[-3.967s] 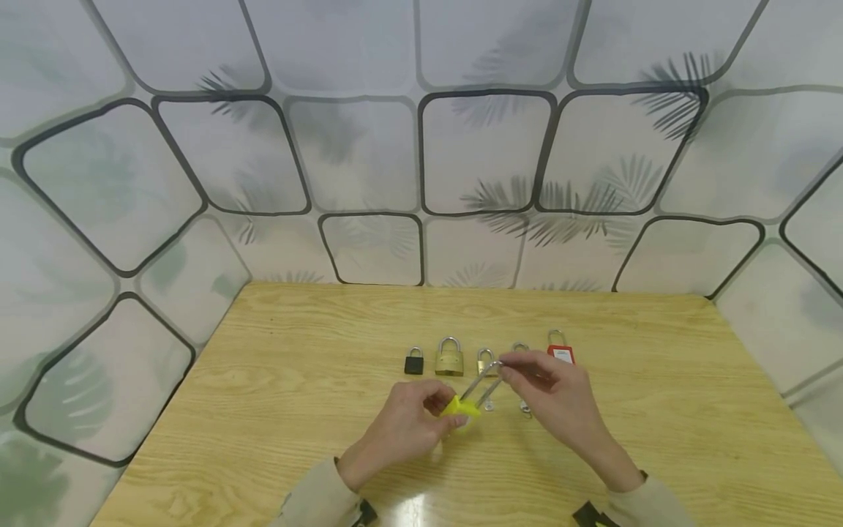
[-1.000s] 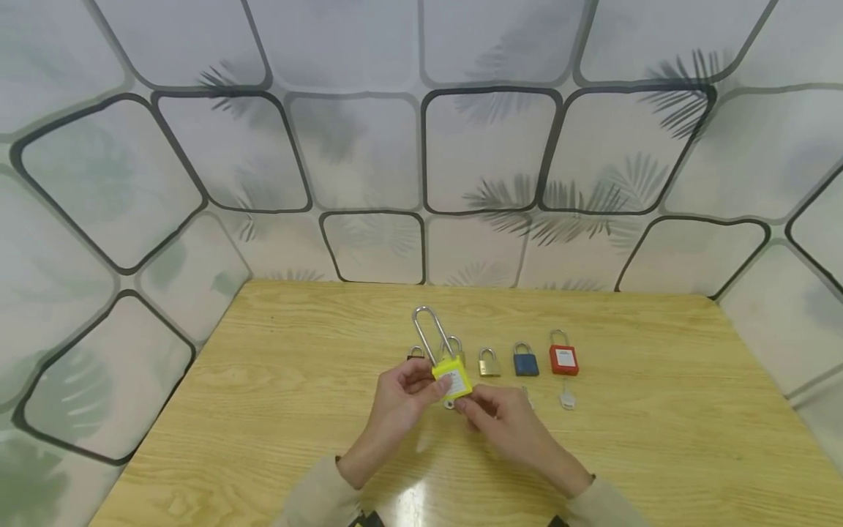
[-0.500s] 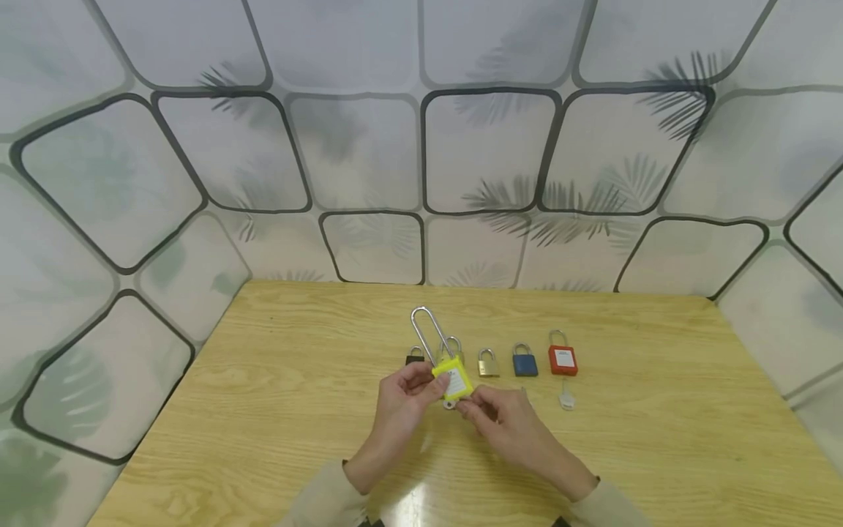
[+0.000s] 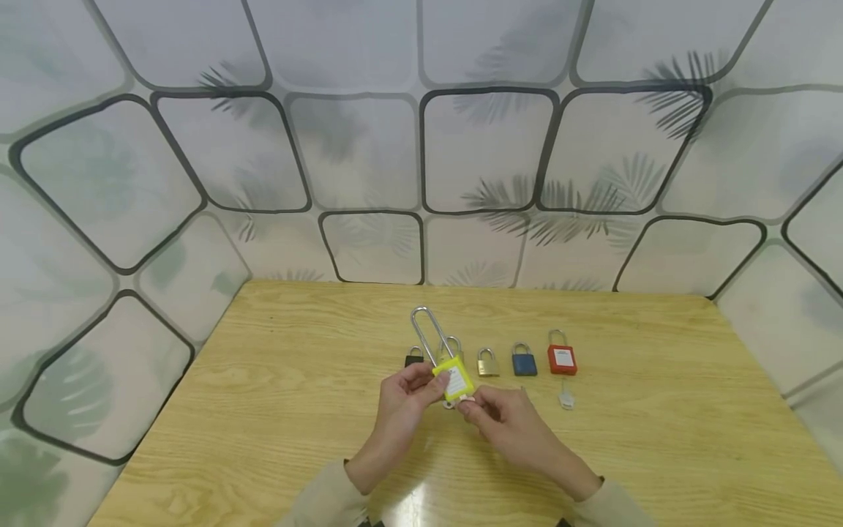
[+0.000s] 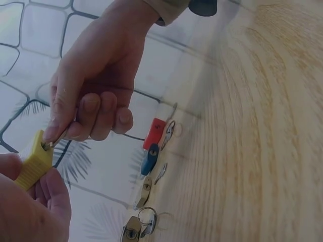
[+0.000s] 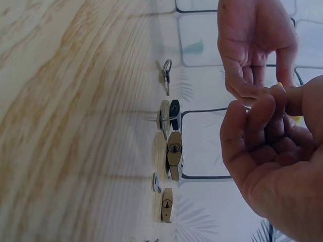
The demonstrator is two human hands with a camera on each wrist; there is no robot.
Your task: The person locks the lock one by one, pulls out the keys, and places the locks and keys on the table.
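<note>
A yellow padlock (image 4: 453, 378) with a white label and a long steel shackle (image 4: 424, 322) is held above the table, tilted to the left. My left hand (image 4: 403, 406) grips its body, thumb across the label. My right hand (image 4: 510, 421) pinches a small key (image 4: 466, 398) at the padlock's lower end. Seen from the left wrist, the right hand (image 5: 98, 83) brings the key to the keyhole (image 5: 48, 146); how deep it sits I cannot tell. In the right wrist view the curled right fingers (image 6: 255, 126) hide most of the padlock.
Behind the hands stand a black padlock (image 4: 413, 359), a large brass padlock (image 6: 174, 151), a smaller brass one (image 4: 487, 364), a blue one (image 4: 525, 362) and a red one (image 4: 563, 359). Keys, among them a silver key (image 4: 566, 397), lie before them on the wooden table (image 4: 296, 351).
Four seconds ago my right hand held the shackle's top; now it pinches the key below the padlock, whose label faces up. Over the last second the hands have barely moved.
</note>
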